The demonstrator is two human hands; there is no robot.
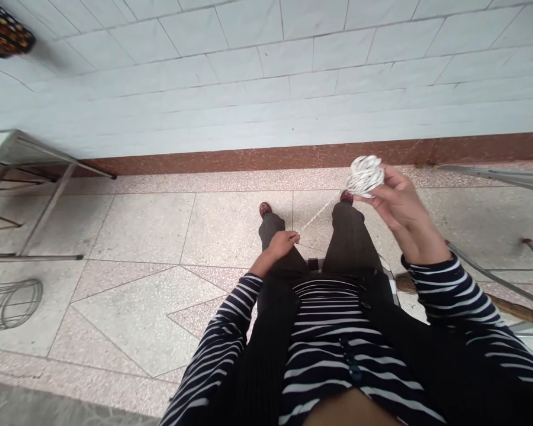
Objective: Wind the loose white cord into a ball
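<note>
Head view looked down on a wide floor [142, 236] of pale speckled tiles, which met a white tiled wall [293, 71] along a reddish skirting [249, 158]. The person sat in the middle, with dark trousers, two legs stretched forward and red shoes [265, 209] resting on the floor. The sleeves [453, 290] were dark with white stripes.

At the left stood a metal table frame [35, 177], and below it a round wire stand [11, 303] lay near the edge. At the right, thin metal legs [493, 275] crossed the floor, and a wooden stick [519, 310] lay under the right arm. A dark patterned object [2, 32] was blurred in the top left corner.

The right hand [397, 204] was raised in front of the right knee, with fingers curled around a ball [365, 175] of white cord, which it held at its fingertips. The ball was higher and further from the body than the left hand.

From the ball a single cord [320, 214] ran tight, down and to the left, between the two legs. The left hand [282, 244] was low, just over the left thigh, closed in a loose fist and pinching the cord at its lower end. The two hands were well apart, and only the cord joined them.
</note>
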